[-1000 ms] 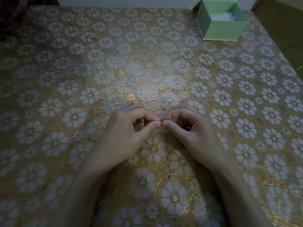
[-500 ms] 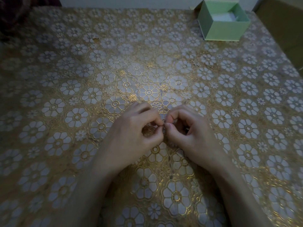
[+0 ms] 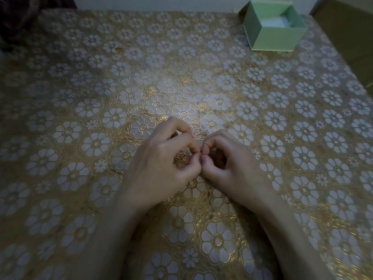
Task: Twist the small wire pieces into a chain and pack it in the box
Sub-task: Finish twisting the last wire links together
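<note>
A gold-and-white flower-patterned tablecloth [image 3: 84, 110] fills our view. Our left hand [image 3: 161, 166] and right hand [image 3: 232, 168] pinch thumb to forefinger, tips meeting over something too small to see, presumably wire. Twisting seems unfinished; the open pale green cardboard box [image 3: 272, 37] waits far right.

Whatever the left hand [image 3: 161, 166] and right hand [image 3: 232, 168] pinch between their meeting fingertips is too small and dim to make out; no wire shows clearly. Both forearms run off the bottom edge. The green box [image 3: 272, 37] at the table's [image 3: 80, 98] far right corner hides most of its pale contents behind its near wall. A brown carton [image 3: 351, 37] is cut by the right edge; a dark, blurred shape [image 3: 24, 21] sits top left.
</note>
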{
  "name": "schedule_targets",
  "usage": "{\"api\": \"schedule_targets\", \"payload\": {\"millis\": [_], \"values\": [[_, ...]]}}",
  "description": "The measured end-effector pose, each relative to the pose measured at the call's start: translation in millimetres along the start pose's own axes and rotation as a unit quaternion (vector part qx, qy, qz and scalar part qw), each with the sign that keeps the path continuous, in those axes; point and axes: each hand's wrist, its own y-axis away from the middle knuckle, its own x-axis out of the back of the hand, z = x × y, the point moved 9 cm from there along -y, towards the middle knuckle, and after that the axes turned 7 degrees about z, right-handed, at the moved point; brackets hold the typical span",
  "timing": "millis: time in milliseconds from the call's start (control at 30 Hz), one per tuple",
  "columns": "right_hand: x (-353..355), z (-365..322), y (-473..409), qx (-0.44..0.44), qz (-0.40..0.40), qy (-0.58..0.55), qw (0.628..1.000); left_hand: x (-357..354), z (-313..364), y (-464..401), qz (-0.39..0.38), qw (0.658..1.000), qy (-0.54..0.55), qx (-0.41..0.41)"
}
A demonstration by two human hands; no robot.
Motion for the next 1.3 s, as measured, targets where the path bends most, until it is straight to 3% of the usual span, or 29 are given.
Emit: {"api": "schedule_targets", "payload": {"millis": [233,433,700,867,1300], "values": [[1.2,5.0,-1.3,-0.048,-0.012,-0.093,0.994,-8.0,-2.9,0.4,-0.037,0.999,-0.019,-0.010],[4.2,7.8,-1.4,-0.078,-0.008,-0.163,0.984,-5.8,-10.7,-1.3,-0.027,0.992,0.116,0.052],[-0.1,-0.3,0.7,-0.012,-0.007,-0.015,1.000,-5.3,-12.0,0.5,-0.029,0.987,0.136,0.084],[-0.4,-2.5,1.4,0.004,-0.011,-0.013,1.000,-8.7,-11.6,-0.1,-0.022,0.984,0.143,0.105],[6.6,12.5,1.5,-0.113,0.018,-0.216,0.970,-7.0,-8.8,-1.3,-0.008,0.997,0.059,0.044]]}}
